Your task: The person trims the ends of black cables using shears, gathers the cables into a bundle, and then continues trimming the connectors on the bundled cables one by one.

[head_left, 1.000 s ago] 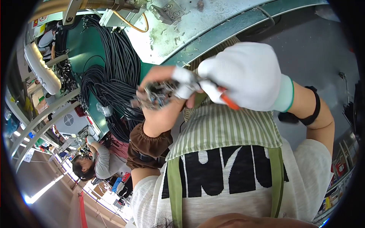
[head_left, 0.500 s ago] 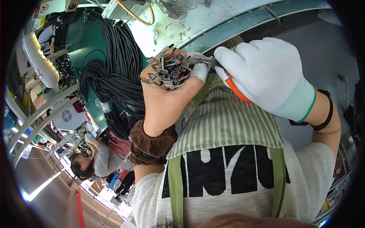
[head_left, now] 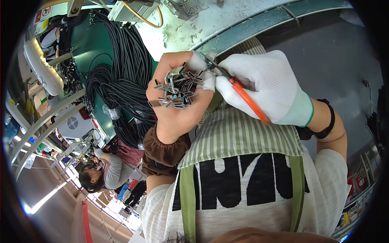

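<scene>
Green tabletop (head_left: 87, 38): thick bundles of black cable (head_left: 123, 52). Pale worktop (head_left: 152, 42) beside: scattered small metal scraps (head_left: 193, 9).

Left hand (head_left: 175, 118), right hand (head_left: 269, 81), that's two above one striped apron (head_left: 243, 135); one orange-handled tool (head_left: 252, 104) over it, probably a dozen-plus connectors (head_left: 178, 88) upper left!

Bright overall. Lit tube (head_left: 48, 197) on the left flares; far worktop (head_left: 216, 25) near washed-out. Right-side floor (head_left: 332, 60) dimmer. Left hand (head_left: 174, 116) and right hand (head_left: 269, 83) fairly sharp. Fisheye bows edges, corners black.
</scene>
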